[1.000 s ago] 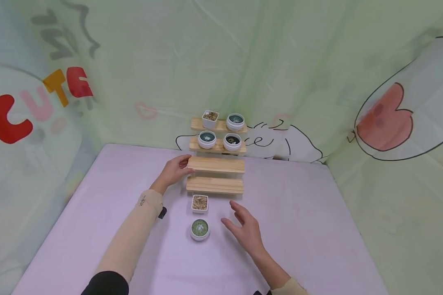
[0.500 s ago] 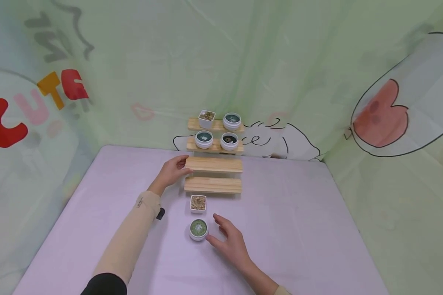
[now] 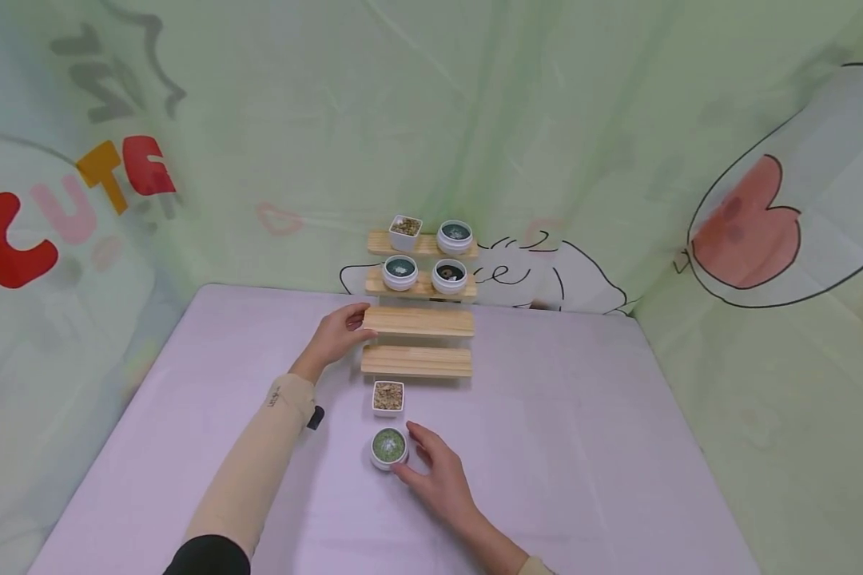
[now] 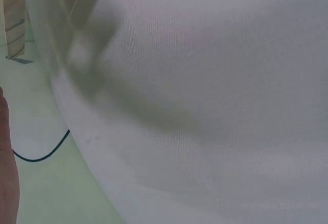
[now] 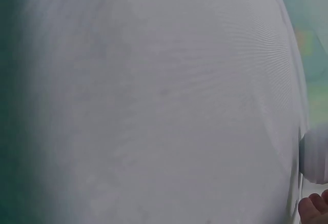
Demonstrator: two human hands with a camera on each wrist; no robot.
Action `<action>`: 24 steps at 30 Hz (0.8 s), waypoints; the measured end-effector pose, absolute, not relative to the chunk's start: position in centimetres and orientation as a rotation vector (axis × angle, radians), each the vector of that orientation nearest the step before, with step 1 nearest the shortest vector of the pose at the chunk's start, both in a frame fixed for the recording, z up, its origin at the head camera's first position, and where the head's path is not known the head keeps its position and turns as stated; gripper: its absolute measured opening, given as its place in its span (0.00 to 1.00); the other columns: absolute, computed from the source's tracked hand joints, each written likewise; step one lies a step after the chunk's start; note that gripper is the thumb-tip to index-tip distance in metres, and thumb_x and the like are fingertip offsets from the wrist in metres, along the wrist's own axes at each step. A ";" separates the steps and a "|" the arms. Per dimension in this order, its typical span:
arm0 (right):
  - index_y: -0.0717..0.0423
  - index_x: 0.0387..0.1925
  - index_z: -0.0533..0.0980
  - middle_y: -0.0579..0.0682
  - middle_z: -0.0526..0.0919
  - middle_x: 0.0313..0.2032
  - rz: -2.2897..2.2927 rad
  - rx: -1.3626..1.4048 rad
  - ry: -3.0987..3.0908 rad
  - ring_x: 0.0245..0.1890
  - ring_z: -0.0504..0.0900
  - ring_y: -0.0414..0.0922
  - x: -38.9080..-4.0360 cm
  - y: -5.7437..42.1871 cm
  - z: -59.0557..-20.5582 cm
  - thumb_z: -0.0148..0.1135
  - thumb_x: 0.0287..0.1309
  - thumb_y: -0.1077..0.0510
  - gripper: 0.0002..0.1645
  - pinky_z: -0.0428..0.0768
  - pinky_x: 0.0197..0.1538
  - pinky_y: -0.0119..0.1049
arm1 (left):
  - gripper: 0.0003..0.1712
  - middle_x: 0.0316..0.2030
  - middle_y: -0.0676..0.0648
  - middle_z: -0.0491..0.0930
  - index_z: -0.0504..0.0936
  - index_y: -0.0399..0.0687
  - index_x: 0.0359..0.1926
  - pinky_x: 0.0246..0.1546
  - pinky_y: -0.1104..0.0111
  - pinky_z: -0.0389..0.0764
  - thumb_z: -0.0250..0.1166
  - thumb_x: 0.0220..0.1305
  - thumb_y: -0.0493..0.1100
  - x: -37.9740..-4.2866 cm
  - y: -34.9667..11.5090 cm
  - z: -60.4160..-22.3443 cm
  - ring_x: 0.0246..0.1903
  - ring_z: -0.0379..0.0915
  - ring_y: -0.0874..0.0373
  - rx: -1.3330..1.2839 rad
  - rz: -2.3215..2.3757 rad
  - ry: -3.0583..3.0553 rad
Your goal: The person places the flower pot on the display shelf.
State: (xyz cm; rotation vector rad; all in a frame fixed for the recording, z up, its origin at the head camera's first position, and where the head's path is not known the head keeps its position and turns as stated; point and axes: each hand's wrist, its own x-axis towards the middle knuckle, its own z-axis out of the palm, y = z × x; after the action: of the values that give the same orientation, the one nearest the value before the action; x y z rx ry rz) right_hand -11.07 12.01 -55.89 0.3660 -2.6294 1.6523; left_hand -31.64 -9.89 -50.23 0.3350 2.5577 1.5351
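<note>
My left hand (image 3: 340, 332) grips the left end of a four-tier wooden display stand (image 3: 419, 322), thumb in front and fingers behind the third board. In the left wrist view, only an edge of the hand (image 4: 7, 167) and part of a wooden board (image 4: 14, 16) show. My right hand (image 3: 439, 477) reaches around the right side of a round white bowl with green contents (image 3: 388, 446), its thumb at the front rim and its fingers spread beyond. The right wrist view has a white bowl (image 5: 314, 156) at the right border, with fingertips (image 5: 309, 209) close by.
A square white bowl of brown bits (image 3: 388, 397) stands between the round bowl and the stand. The upper two boards carry another square bowl (image 3: 406, 231) and several round bowls, one with dark contents (image 3: 450, 275). Printed cloth (image 3: 568, 160) encloses the lilac-covered table (image 3: 582, 439).
My right hand has moved left and toward me, from right of the square bowl to the side of the green-filled bowl. The left hand stays at the stand.
</note>
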 end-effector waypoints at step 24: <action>0.77 0.58 0.69 0.71 0.74 0.56 1.880 0.403 -2.514 0.57 0.77 0.62 -10.5 10.4 -52.9 0.70 0.47 0.75 0.34 0.76 0.60 0.41 | 0.40 0.64 0.34 0.70 0.65 0.34 0.69 0.64 0.62 0.72 0.71 0.61 0.43 -31.8 -9.9 -50.2 0.63 0.69 0.45 0.343 1.521 2.569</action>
State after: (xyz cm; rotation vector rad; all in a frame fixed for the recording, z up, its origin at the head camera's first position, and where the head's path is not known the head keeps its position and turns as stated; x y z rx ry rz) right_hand -10.52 10.42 -52.91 0.4029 -2.5140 1.8799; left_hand -31.78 -9.95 -50.23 0.3427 2.5690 1.5207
